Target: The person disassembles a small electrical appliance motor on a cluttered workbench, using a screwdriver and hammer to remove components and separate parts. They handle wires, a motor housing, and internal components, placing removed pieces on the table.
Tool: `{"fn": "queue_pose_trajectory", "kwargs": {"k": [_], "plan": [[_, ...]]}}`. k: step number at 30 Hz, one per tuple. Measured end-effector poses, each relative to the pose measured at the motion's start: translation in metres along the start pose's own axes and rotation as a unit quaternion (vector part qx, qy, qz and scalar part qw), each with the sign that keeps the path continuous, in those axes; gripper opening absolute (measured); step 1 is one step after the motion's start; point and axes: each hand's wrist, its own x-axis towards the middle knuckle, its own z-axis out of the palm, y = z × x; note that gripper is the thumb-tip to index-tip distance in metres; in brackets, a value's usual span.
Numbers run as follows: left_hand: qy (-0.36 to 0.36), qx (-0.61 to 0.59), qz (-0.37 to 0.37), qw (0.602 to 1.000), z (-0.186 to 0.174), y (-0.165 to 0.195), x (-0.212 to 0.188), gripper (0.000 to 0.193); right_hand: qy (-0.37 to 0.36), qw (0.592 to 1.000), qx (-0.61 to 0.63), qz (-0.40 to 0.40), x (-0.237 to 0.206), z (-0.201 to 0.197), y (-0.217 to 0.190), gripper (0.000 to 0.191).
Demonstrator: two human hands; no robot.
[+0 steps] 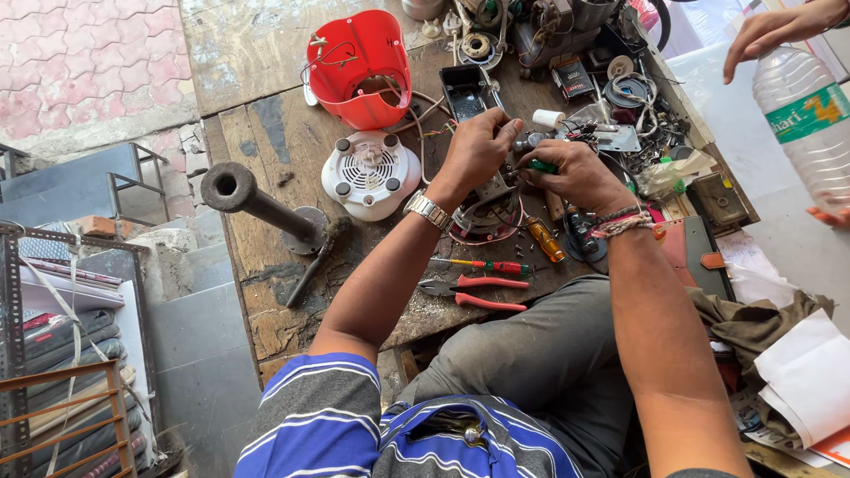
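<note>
My left hand point(479, 149) is closed on a small metal motor part point(489, 202) with wires at the middle of the worn wooden workbench point(266, 133). A steel watch sits on that wrist. My right hand point(575, 173) grips a green-handled screwdriver point(543, 165) whose tip points toward the part. Thread bands circle the right wrist. The two hands nearly touch over the part.
A red plastic appliance shell point(361, 66) and its white base point(370, 174) lie to the left. An iron anvil post point(257, 202), red pliers point(474, 293), a small red-and-green screwdriver point(485, 265) and an amber-handled one point(545, 239) lie near. Another person's hand point(772, 34) and a plastic bottle point(807, 119) are at right.
</note>
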Motion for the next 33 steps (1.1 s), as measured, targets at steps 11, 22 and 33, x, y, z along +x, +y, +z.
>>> {"fn": "queue_pose_trajectory", "kwargs": {"k": [11, 22, 33], "plan": [[-0.096, 0.041, 0.172, 0.980, -0.008, 0.002, -0.004, 0.065, 0.271, 0.944, 0.093, 0.163, -0.042, 0.013, -0.022, 0.019], [-0.155, 0.077, 0.197, 0.965, -0.010, 0.021, -0.020, 0.075, 0.256, 0.921, 0.252, 0.152, -0.064, 0.042, -0.017, 0.011], [-0.151, 0.074, 0.231, 0.958, -0.005, 0.019, -0.021, 0.076, 0.079, 0.930, 0.306, 0.189, -0.038, 0.034, -0.001, 0.026]]}}
